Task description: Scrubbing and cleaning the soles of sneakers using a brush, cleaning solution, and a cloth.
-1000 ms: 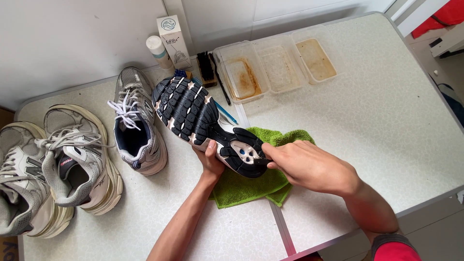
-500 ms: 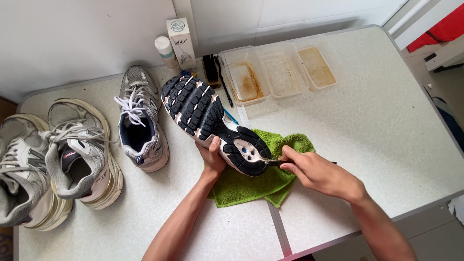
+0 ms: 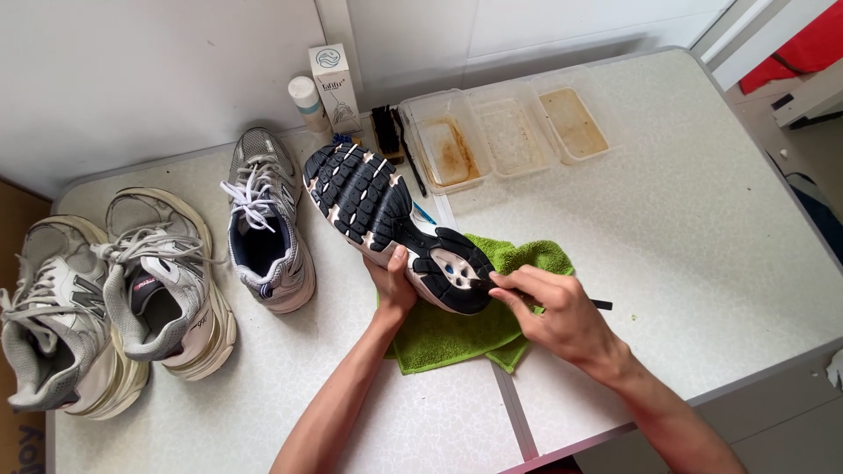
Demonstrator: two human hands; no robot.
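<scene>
My left hand [image 3: 392, 283] grips a running shoe [image 3: 386, 219] from below, holding it upside down so its black and white sole faces up. My right hand [image 3: 555, 312] holds a thin dark tool [image 3: 599, 305], its tip hidden at the heel of the sole. Under the shoe and both hands lies a green cloth [image 3: 474, 323] on the white table [image 3: 685, 237]. The matching grey shoe [image 3: 266, 230] stands upright just left of the held one.
Two more worn grey-white shoes [image 3: 167, 281] [image 3: 57, 320] sit at the table's left end. At the back stand a small white bottle [image 3: 308, 103], a white carton [image 3: 333, 85], a black brush [image 3: 386, 133] and three stained clear trays [image 3: 509, 132].
My right hand has shifted from covering the heel to its right side, the thin tool now showing. The view has drifted slightly.
</scene>
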